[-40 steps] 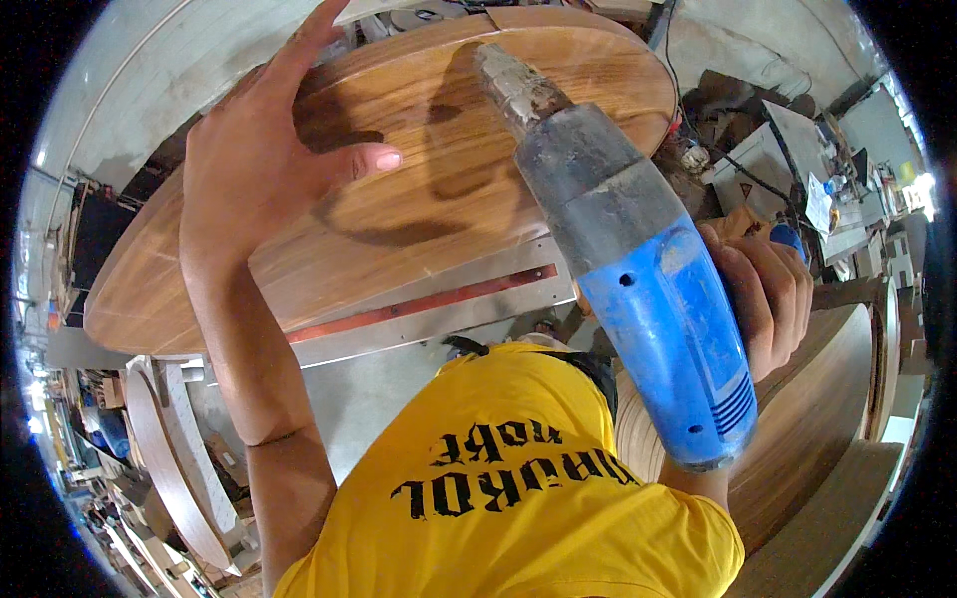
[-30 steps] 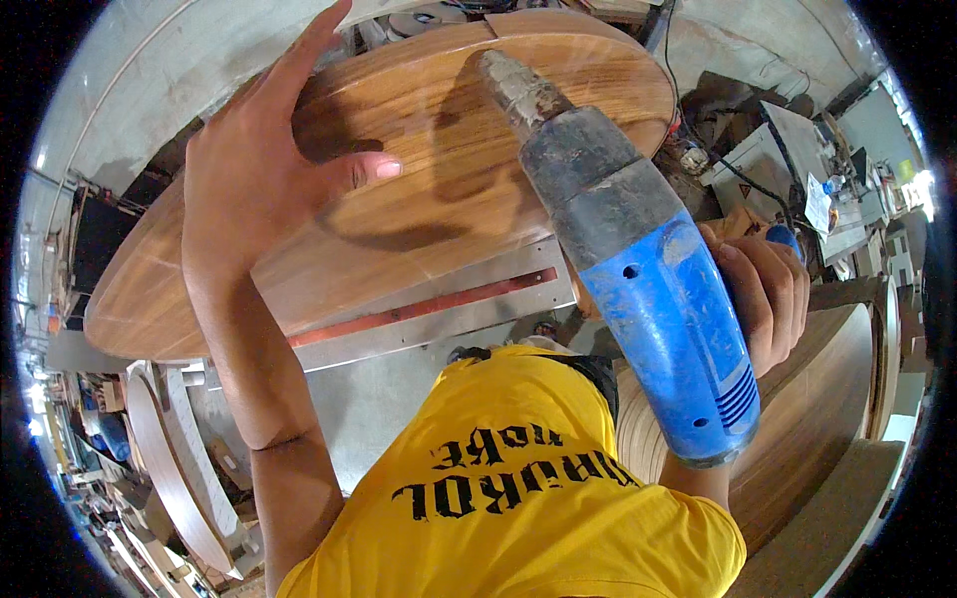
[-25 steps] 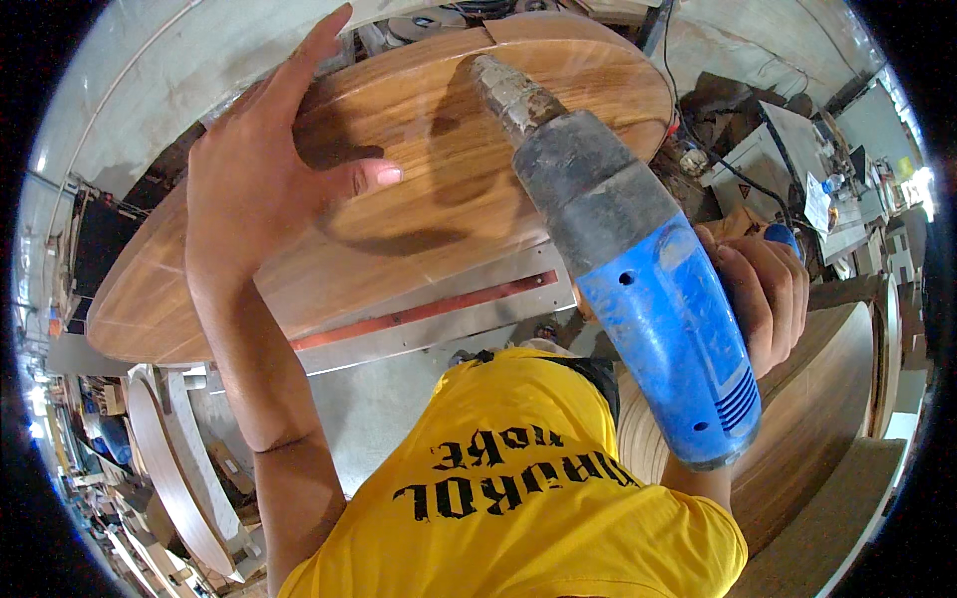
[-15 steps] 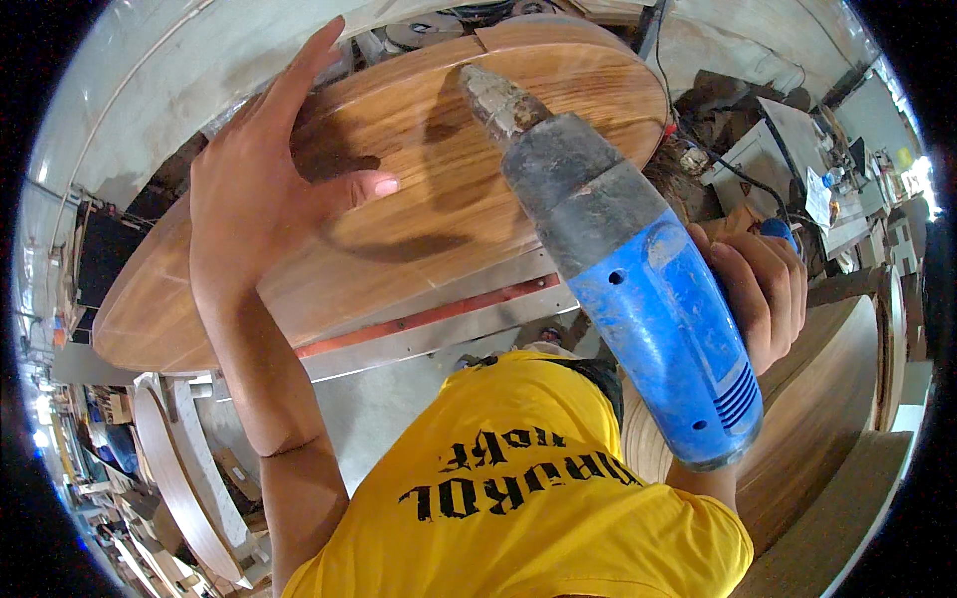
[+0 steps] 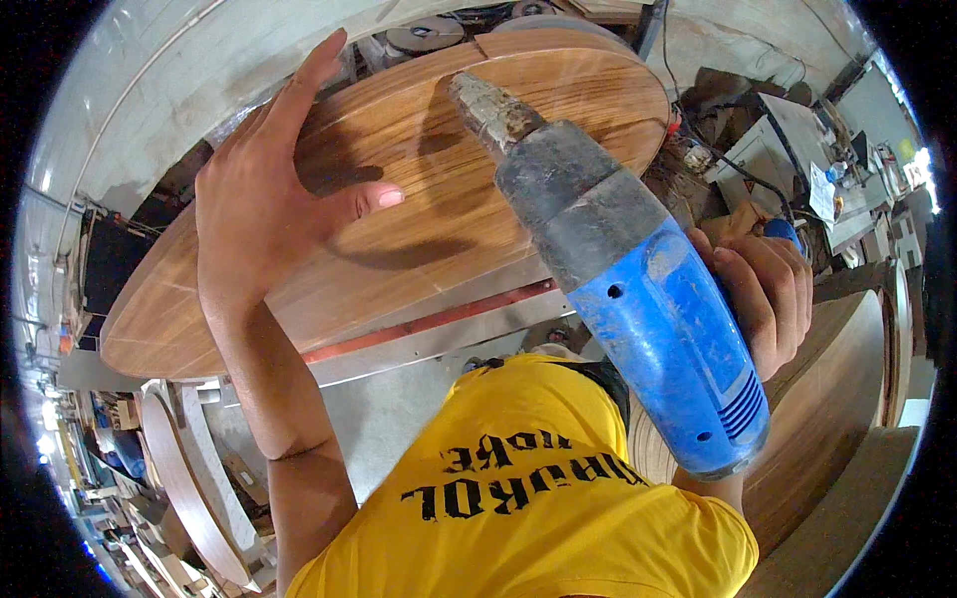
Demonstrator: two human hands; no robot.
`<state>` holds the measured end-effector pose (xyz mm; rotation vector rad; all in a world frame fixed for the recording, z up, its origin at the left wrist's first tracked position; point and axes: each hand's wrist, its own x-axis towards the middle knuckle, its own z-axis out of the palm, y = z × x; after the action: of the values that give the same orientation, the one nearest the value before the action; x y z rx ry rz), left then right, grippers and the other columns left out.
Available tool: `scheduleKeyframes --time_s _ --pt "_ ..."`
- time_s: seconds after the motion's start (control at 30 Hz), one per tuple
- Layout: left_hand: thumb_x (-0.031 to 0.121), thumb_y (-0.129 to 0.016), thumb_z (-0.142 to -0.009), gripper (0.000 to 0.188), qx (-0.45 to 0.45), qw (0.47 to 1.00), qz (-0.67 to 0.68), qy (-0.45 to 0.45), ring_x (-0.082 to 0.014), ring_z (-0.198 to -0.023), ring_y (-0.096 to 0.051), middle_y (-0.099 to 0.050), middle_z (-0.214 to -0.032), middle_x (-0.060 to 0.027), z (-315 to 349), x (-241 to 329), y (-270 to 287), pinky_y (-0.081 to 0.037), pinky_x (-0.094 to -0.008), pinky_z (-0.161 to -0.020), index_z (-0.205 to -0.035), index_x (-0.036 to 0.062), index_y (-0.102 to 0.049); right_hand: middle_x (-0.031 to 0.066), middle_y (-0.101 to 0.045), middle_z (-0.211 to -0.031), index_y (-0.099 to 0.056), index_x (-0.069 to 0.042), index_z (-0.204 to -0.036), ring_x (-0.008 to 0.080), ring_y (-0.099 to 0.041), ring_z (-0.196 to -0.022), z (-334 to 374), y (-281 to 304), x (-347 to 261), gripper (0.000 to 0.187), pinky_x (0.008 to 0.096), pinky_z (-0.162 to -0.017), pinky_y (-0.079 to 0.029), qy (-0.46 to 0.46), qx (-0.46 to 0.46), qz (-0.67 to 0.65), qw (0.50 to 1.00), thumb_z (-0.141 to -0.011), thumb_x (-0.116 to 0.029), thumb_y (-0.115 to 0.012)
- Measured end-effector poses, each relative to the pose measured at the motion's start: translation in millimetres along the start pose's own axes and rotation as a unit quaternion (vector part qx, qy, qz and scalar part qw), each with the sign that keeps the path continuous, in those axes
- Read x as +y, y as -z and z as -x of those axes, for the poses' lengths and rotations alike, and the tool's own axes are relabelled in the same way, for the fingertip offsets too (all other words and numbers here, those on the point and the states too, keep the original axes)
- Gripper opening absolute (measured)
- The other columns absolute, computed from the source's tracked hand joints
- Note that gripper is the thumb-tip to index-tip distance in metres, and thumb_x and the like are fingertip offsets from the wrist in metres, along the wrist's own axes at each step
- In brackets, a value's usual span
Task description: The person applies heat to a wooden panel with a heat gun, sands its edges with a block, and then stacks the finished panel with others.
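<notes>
Gripping blue heat gun (image 5: 663, 329): right hand (image 5: 766, 299) | spread open over wooden panel (image 5: 588, 95): left hand (image 5: 261, 194)

We see a woodworking workshop around an oval wooden board (image 5: 454, 209). Over the board is a blue power tool (image 5: 663, 334); under the board's near edge, a metal worktop (image 5: 498, 317) with a red strip (image 5: 439, 320). Curved wooden panels (image 5: 822, 399) are nearer us to the board's right, jumbled wood pieces (image 5: 164, 528) to its left, and round discs (image 5: 426, 36) behind it.
</notes>
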<state>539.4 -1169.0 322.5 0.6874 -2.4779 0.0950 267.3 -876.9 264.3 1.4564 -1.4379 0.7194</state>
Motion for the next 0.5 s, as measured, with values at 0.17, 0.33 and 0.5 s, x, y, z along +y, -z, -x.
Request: scheduleKeyframes --time_s 0.17,0.33,0.5 --pt "0.055 -0.102 -0.065 0.120 -0.013 0.999 0.026 0.024 -0.0382 -0.126 -0.077 -0.077 -0.145 -0.0101 -1 1 1 -0.062 -0.0501 -0.105 -0.171 0.0316 -0.052 0.0105 -0.079 -0.098 -0.079 -0.010 -0.111 0.0315 -0.077 -0.085 3 7 0 0.039 0.0451 -0.078 -0.064 -0.026 -0.007 -0.002 1.000 -0.079 -0.015 -0.100" --pt "0.042 -0.099 -0.075 0.090 0.037 0.996 0.055 -0.052 -0.0379 -0.124 -0.077 -0.079 -0.142 -0.0085 -1 9 2 -0.063 -0.0484 -0.101 -0.158 0.0283 -0.067 0.0116 -0.081 -0.101 -0.079 -0.008 -0.112 0.0272 -0.078 -0.087 -17 28 30 0.035 0.0425 -0.078 -0.063 -0.126 -0.090 -0.134 0.979 -0.082 -0.013 -0.098" --pt "0.030 -0.090 -0.089 0.056 0.064 0.995 0.047 -0.066 -0.0335 -0.114 -0.078 -0.079 -0.140 -0.0022 1 28 -3 -0.064 -0.0432 -0.095 -0.144 0.0261 -0.078 0.0125 -0.081 -0.101 -0.079 -0.007 -0.113 0.0278 -0.078 -0.088 -79 47 105 0.039 0.0427 -0.080 -0.063 -0.152 -0.108 -0.121 0.975 -0.080 -0.016 -0.099"
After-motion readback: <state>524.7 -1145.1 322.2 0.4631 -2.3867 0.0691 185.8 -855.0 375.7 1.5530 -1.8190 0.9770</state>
